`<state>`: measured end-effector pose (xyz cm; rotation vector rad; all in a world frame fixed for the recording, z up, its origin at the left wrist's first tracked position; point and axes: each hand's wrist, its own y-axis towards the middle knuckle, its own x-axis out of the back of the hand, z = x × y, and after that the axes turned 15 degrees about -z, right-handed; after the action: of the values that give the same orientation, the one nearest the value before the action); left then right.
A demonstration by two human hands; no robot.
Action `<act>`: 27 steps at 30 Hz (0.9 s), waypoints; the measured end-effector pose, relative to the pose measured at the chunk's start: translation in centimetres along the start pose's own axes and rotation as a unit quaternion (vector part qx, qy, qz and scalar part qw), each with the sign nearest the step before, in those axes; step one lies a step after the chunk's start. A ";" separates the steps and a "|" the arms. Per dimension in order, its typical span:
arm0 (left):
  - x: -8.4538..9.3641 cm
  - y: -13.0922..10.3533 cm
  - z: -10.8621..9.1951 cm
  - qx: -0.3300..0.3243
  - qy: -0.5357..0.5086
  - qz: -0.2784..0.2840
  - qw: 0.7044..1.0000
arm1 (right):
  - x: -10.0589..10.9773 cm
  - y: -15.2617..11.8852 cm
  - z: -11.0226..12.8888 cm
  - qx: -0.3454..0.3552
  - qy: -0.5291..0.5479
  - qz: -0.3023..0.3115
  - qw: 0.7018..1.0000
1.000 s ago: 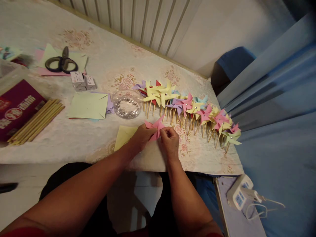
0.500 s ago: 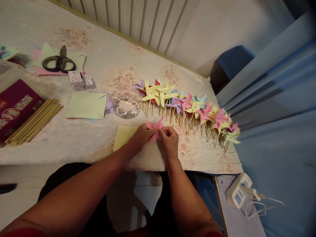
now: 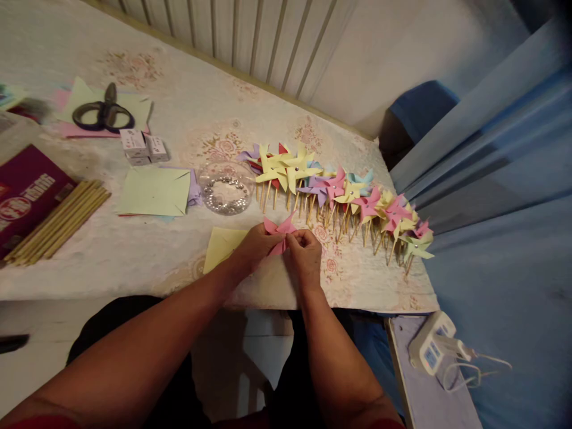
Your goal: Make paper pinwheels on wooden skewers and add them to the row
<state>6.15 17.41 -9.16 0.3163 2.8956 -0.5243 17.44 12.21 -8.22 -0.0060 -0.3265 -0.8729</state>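
Observation:
A pink paper pinwheel (image 3: 280, 228) with folded blades is held between both hands near the table's front edge. My left hand (image 3: 258, 244) pinches it from the left, and my right hand (image 3: 306, 250) grips it from the right with thumb and finger near its middle. Whether a pin sits in its centre is hidden by the fingers. A yellow paper square (image 3: 221, 245) lies partly under my left wrist. Just beyond my hands stands a round clear dish (image 3: 227, 193) of small shiny metal pieces.
Finished pinwheels on sticks (image 3: 335, 187) lie in a long row to the right. Leftward are green paper squares (image 3: 154, 190), small white boxes (image 3: 143, 147), scissors (image 3: 103, 113) on paper, and wooden sticks (image 3: 60, 223) beside a purple box (image 3: 31, 190). A power strip (image 3: 432, 342) sits lower right.
The hands and the pink pinwheel hold almost the same pose. The whole view has shifted very slightly.

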 end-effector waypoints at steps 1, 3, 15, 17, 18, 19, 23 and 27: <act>0.0 0.0 0.0 -0.001 0.004 0.001 1.000 | 0.0 0.0 0.0 -0.002 -0.001 0.002 1.000; 0.0 0.1 0.2 -0.003 0.000 0.005 1.000 | 0.1 0.0 0.0 -0.003 -0.004 0.003 1.000; 0.0 -0.1 0.0 -0.009 0.013 -0.018 1.000 | 0.6 0.3 0.6 0.013 -0.026 -0.027 0.999; 0.0 -0.3 -0.4 -0.001 0.017 -0.020 1.000 | 1.1 0.9 0.5 0.022 -0.016 -0.060 0.998; 0.0 -0.3 -0.5 0.003 0.017 -0.015 1.000 | 1.4 1.3 0.4 0.020 -0.006 -0.065 0.998; 0.0 -0.4 -0.7 0.007 0.017 -0.009 1.000 | 1.7 1.6 0.3 0.014 0.006 -0.060 0.998; 0.1 -0.4 -0.9 0.007 0.023 0.013 1.000 | 2.5 2.2 0.0 -0.025 0.043 0.045 0.998; 0.1 -0.5 -0.9 0.002 0.037 0.025 0.999 | 2.6 2.2 -0.3 -0.037 0.031 0.151 0.987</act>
<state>5.83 17.30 -8.20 0.4151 2.9500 -0.5210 20.72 11.63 -7.54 -0.0947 -0.2274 -0.5827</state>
